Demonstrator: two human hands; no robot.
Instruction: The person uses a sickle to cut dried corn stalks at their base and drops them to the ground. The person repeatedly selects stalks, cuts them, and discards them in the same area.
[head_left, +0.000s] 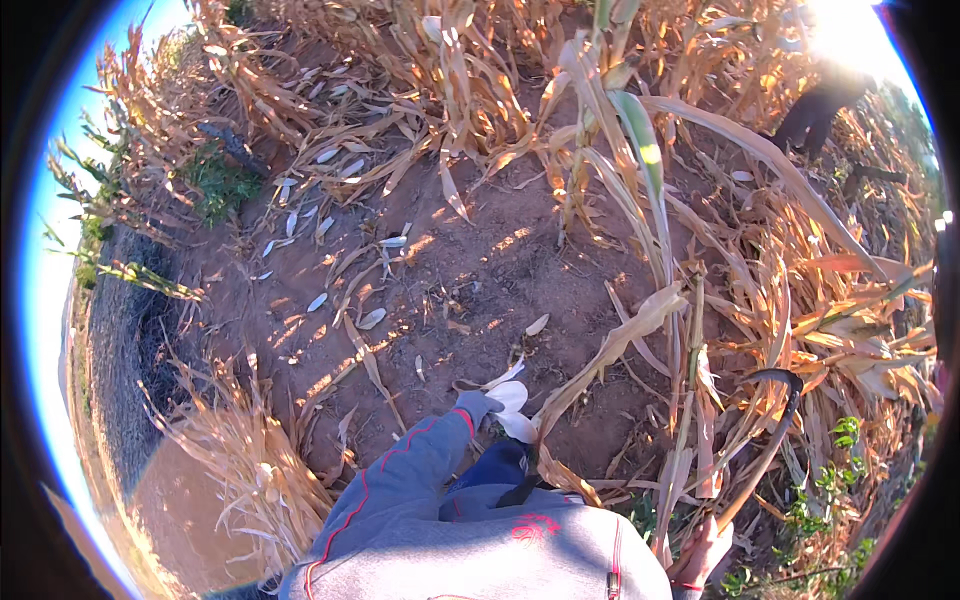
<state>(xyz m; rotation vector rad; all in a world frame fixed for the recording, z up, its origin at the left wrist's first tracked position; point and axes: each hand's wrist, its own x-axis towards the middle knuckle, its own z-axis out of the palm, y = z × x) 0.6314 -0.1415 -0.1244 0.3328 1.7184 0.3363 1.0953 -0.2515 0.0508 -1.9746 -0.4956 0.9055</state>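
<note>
Papery, off-white husks are pinched in the left hand, down low in front of the body, just over the bare soil; the fingers look mostly closed, though how tight the grip is can't really be told from up here. Whether an ear is tucked inside can't be made out either. Over on the other side, the wooden handle of a sickle is gripped near its lower end by the right hand, fingers wrapped around it, with the dark curved blade raised up and away, near the dry leaves. So the step in hand, as far as can be judged, is husk handling with the left while the sickle is just held at the side; no cut seems to be in progress. For whatever's done next, the upright dry stalk between the two sides should be worked around, and the blade should be well clear of the left fingers. Plenty of loose husks are scattered across the ground, and dry stalks are heaped off to the right.
</note>
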